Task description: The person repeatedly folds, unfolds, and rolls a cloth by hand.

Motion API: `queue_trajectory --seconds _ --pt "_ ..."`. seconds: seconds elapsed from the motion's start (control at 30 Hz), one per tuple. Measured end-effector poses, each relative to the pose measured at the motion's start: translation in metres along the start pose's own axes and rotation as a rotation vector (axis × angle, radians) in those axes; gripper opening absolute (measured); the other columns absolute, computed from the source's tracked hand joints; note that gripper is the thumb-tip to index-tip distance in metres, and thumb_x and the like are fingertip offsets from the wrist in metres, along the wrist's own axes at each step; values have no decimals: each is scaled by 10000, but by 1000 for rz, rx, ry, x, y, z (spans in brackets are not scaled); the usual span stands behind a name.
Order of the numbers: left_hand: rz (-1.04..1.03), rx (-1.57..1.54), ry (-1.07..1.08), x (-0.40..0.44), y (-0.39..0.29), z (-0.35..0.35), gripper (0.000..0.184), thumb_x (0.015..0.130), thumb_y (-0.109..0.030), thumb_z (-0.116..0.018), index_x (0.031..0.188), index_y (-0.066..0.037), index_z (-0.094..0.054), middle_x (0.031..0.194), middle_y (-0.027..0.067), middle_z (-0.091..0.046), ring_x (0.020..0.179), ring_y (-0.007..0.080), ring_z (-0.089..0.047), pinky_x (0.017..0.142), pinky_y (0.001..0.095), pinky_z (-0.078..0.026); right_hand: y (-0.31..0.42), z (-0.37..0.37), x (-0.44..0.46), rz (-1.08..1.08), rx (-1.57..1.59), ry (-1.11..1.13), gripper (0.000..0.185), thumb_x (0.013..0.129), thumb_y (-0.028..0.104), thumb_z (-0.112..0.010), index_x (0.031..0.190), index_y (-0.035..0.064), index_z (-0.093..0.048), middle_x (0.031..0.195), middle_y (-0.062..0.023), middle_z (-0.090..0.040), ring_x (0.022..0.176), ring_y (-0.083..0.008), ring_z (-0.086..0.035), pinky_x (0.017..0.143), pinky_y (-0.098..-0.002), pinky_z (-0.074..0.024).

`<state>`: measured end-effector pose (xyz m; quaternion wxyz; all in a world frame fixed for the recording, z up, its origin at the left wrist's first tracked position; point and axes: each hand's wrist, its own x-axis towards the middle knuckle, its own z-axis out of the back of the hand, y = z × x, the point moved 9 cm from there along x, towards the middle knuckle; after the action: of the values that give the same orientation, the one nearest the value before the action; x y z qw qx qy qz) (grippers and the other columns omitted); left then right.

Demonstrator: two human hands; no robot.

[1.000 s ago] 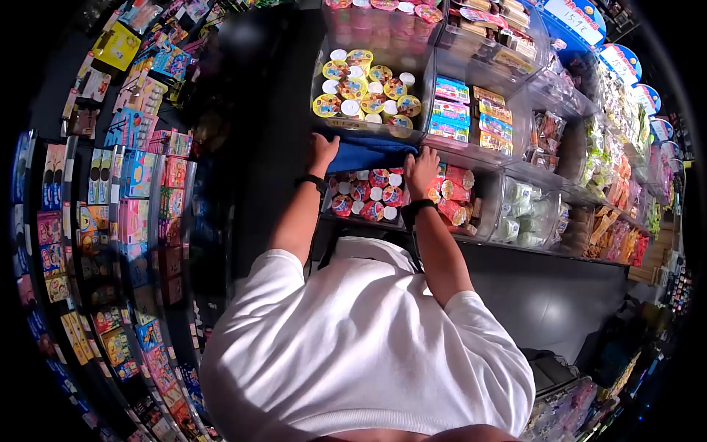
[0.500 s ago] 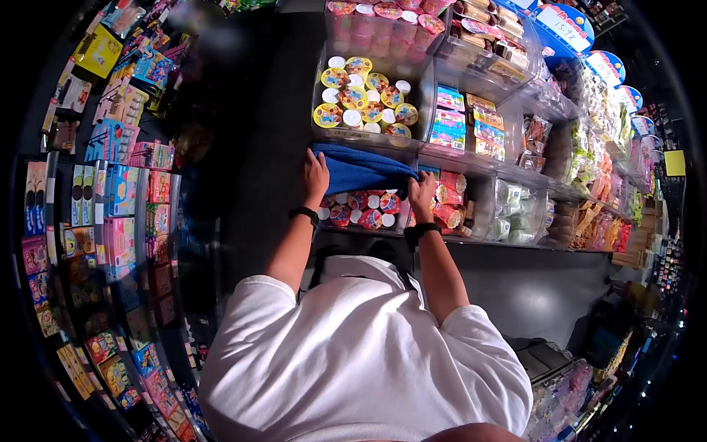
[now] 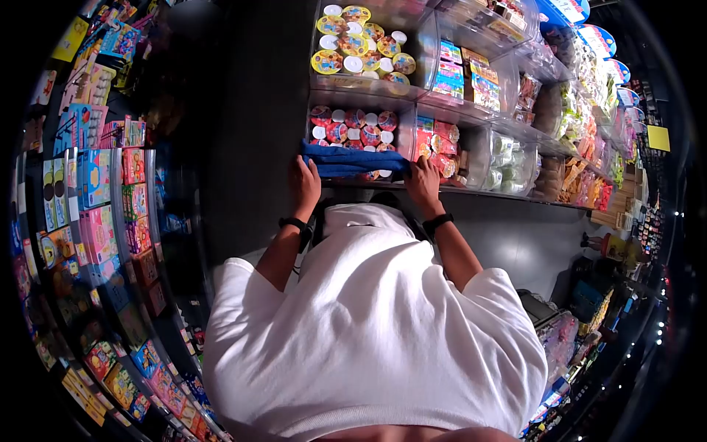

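A blue cloth [image 3: 353, 160] is stretched sideways in a folded strip between my two hands. My left hand [image 3: 305, 183] grips its left end, and my right hand [image 3: 423, 180] has hold of the right end. The strip lies across the near part of a clear bin [image 3: 403, 132] of red-lidded cups [image 3: 354, 118]. Some of those cups show behind the cloth and a few below it. Whether the cloth touches the bin's front edge I cannot tell. Each wrist carries a black band.
Behind stands a bin of yellow-lidded cups [image 3: 353, 46]. To the right, clear bins hold red packets [image 3: 444, 147], pale green packs [image 3: 507, 162] and other snacks. Shelves of boxed sweets [image 3: 99, 236] line the left, across a dark floor [image 3: 250, 147].
The cloth has come nearer to my body and is now a narrower, straighter strip. More red-lidded cups show behind it. The view has shifted, with the bins higher in it.
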<state>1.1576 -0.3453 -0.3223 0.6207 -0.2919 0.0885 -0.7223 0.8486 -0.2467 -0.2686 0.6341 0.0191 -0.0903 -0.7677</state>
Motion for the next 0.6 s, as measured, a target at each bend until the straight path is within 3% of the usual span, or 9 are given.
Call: queue_trajectory --seconds 0.03,0.1,0.17,0.23,0.3,0.43,0.53,0.57,0.6 --pt "50 -2 69 6 -1 1 327 977 -234 -519 1174 25 -551 1105 281 -608 1019 441 -583 902 489 -477 -6 -6 1 1 8 28 263 800 252 -692 980 64 -649 961 -127 -595 931 -315 -597 826 -430 -470" --pt "46 66 43 18 -5 2 372 975 -276 -512 1245 -20 -521 1139 291 -594 1040 467 -561 900 526 -462 -17 -11 15 -128 80 72 266 836 249 -673 1029 74 -622 906 -126 -634 821 -339 -649 700 -456 -511" --pt "-205 215 -87 35 -33 9 385 968 -296 -516 1262 -47 -522 1135 286 -602 1028 465 -571 883 529 -468 -23 -5 38 -146 154 -114 198 894 261 -623 976 87 -577 855 -169 -669 747 -406 -642 601 -503 -491" --pt "11 -3 -76 80 -26 -2 384 965 -316 -510 1261 -73 -538 1124 274 -614 1024 451 -584 864 526 -477 -27 -15 69 -171 154 -82 198 907 255 -606 997 88 -550 808 -204 -658 738 -420 -638 592 -516 -481" --pt "25 69 -94 112 -30 -22 395 966 -327 -500 1251 -59 -547 1117 265 -621 1012 435 -594 846 518 -484 -28 -9 92 -191 184 -87 204 916 250 -593 1011 83 -524 776 -232 -645 721 -431 -631 581 -525 -470" --pt "28 124 -73 154 -19 -65 384 962 -342 -488 1150 -16 -563 1046 252 -620 975 429 -584 793 536 -484 -37 -11 115 -117 237 -30 256 911 213 -566 1104 51 -518 808 -261 -646 776 -478 -615 638 -558 -474" --pt "-170 273 43 158 -26 -85 301 948 -322 -499 951 -24 -542 961 235 -603 955 434 -567 777 539 -482 -43 -16 119 -159 286 -12 259 908 213 -572 1105 54 -518 845 -286 -646 818 -496 -608 679 -569 -475" --pt "-17 73 -35 157 -25 -65 311 953 -301 -513 1012 1 -558 983 249 -603 972 449 -563 807 531 -477 -50 -25 120 -122 382 -52 226 907 209 -576 1061 50 -530 854 -290 -643 826 -497 -607 668 -565 -469" --pt "-43 16 -87 151 -26 -59 330 959 -284 -517 1081 20 -551 1023 268 -604 1004 456 -559 844 525 -470 -47 -21 116 -136 399 -43 211 909 209 -584 1030 43 -533 828 -280 -641 798 -488 -614 639 -546 -471"
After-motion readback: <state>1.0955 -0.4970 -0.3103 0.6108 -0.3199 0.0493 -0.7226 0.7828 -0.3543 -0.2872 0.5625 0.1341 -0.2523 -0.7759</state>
